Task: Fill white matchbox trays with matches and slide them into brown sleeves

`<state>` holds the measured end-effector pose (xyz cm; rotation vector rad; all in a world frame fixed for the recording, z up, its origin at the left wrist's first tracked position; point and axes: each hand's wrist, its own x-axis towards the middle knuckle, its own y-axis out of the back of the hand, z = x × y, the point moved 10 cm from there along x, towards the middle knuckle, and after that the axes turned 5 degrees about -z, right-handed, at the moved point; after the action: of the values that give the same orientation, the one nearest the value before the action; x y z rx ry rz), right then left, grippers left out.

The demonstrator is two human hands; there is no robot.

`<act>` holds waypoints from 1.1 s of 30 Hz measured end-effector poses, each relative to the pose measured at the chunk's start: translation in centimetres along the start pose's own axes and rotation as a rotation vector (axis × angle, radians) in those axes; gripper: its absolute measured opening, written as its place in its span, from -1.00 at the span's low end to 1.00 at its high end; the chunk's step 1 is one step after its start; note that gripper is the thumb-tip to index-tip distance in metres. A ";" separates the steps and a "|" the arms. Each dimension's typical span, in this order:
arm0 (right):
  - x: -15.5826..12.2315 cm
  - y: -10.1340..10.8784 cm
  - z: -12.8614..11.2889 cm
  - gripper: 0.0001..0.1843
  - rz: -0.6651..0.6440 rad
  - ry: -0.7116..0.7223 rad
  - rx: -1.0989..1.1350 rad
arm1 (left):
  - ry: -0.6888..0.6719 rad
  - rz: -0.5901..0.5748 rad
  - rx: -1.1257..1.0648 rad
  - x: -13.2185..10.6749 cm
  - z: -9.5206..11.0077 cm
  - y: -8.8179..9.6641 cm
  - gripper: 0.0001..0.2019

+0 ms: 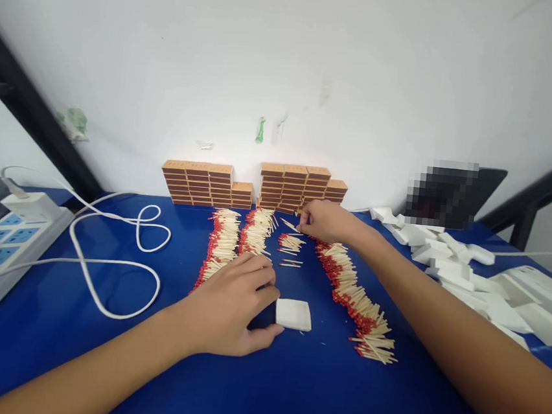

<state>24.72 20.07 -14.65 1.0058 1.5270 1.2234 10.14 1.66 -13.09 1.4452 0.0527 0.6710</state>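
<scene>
My left hand [235,301] rests on the blue table, fingers curled, thumb and fingertips touching the left edge of a small white matchbox tray [294,313]. Farther back, my right hand [323,221] is closed in a pinch over a small bunch of red-tipped matches [291,242]. Long rows of matches lie to either side: two rows at the left [221,244] and one running down to the right [355,293]. Stacks of orange matchboxes [253,188] stand against the wall.
A pile of white inner trays [460,270] lies at the right. A white power strip [3,246] and looped white cable [115,250] occupy the left. A dark object [452,198] leans on the wall at the back right.
</scene>
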 end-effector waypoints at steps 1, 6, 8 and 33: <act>0.0 0.0 0.0 -0.90 -0.002 0.004 0.000 | 0.000 -0.003 0.007 0.0 0.0 0.0 -0.73; 0.1 -0.1 -0.5 -0.82 0.012 0.014 -0.001 | -0.012 -0.007 0.038 0.0 0.0 0.0 -0.72; 0.1 -0.2 -0.8 -0.77 0.016 0.010 0.001 | -0.017 -0.002 0.053 0.0 0.0 0.0 -0.71; -7.4 2.5 -11.9 -0.85 -0.050 0.472 -0.109 | 0.234 0.247 0.372 -0.6 -5.1 5.4 -0.78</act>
<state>15.26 10.55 -9.90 0.6270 1.8038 1.5647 5.35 5.77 -9.10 1.7389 0.1923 1.0740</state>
